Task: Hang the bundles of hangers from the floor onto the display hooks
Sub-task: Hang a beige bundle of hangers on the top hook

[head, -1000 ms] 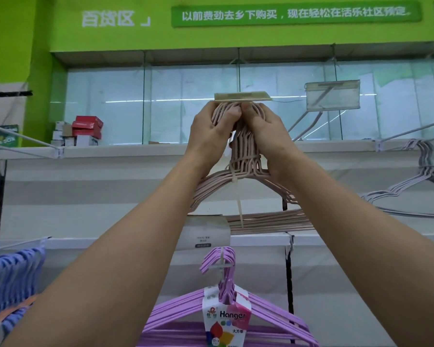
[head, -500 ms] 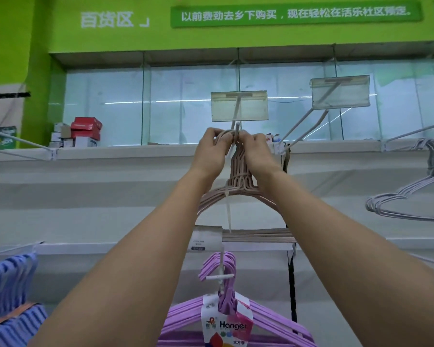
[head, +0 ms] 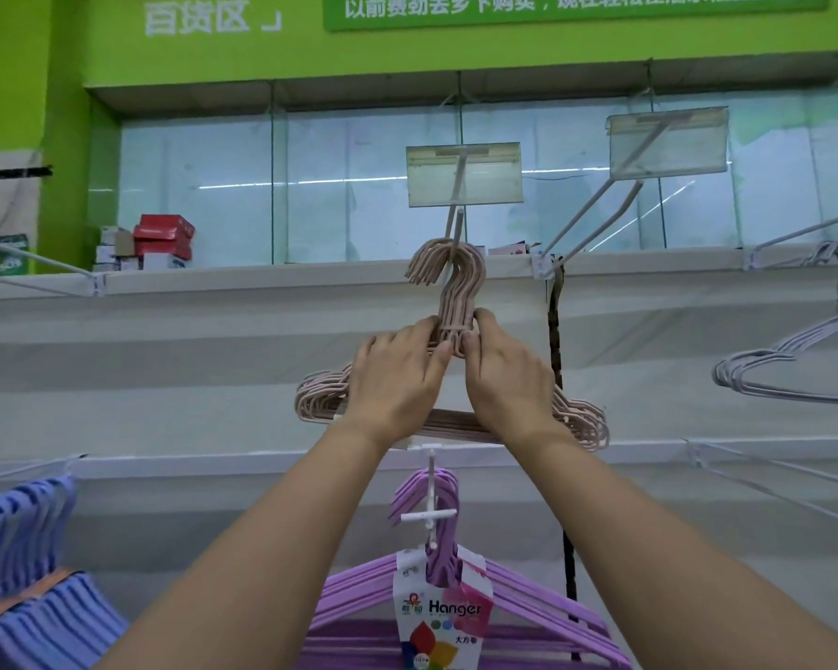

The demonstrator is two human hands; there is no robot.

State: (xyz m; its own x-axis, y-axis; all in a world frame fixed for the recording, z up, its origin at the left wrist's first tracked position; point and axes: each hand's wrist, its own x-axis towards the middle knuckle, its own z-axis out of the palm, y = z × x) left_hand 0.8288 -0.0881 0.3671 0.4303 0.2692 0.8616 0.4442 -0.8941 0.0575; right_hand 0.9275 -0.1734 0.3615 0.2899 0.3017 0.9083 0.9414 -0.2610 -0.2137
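Up at the neck, the fingers of the left hand and right hand pinch the pink bundle of hangers, whose crooks sit over the display hook. Stiff, light wire, likely springy; the tied neck looks the surest hold.

Four bundles of hangers show: one pink bundle, one purple bundle, one grey bundle and one blue bundle (the blue may be more than one; its edge is cut off). Two clear price-tag holders hang above. Two hands are raised.
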